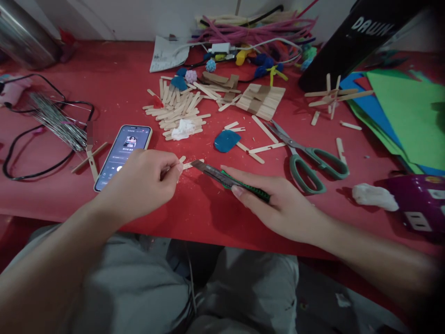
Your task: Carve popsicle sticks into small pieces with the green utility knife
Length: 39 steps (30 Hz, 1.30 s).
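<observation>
My left hand [149, 178] pinches one end of a small wooden craft stick [189, 164] against the red tabletop. In my right hand [274, 199] is a utility knife [239, 182] with a black and green handle, its blade pointing left. The blade tip lies at the stick, close to my left fingertips; whether it cuts into the wood I cannot tell. Small wood shavings are scattered around the stick. Just beyond the hands are a blue piece [227, 140] and a heap of craft sticks [181, 109] with a crumpled white tissue [183, 129] on it.
Green-handled scissors [309, 160] lie beyond my right hand. A lit phone [123, 153] rests beside my left wrist. Metal wires [59, 120] and a black cord are at left. A black cylinder [347, 46], coloured paper [406, 111] and a purple power strip [417, 204] stand at right.
</observation>
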### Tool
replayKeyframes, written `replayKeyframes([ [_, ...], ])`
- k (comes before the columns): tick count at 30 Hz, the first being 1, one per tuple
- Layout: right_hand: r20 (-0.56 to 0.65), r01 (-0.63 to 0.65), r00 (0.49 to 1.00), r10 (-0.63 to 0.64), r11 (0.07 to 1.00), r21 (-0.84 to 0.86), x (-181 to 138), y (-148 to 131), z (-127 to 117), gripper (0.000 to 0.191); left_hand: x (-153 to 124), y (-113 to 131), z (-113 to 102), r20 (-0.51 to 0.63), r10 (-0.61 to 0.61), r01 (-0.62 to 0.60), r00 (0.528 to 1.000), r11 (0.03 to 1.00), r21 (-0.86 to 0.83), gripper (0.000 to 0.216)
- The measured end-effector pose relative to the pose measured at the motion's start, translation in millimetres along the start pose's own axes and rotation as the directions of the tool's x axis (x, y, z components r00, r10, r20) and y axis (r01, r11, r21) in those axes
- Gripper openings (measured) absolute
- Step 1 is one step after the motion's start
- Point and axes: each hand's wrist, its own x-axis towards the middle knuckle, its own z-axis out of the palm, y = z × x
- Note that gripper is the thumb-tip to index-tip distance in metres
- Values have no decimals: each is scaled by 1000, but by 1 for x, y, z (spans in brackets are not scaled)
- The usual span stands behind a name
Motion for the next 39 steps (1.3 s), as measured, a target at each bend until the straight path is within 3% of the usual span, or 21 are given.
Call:
replayKeyframes([
  [39,-14,-16,1000,16,1000,-16,0,-2,-2,42,0,1,-2,-5,-10,10,1000,1000,-10,29],
])
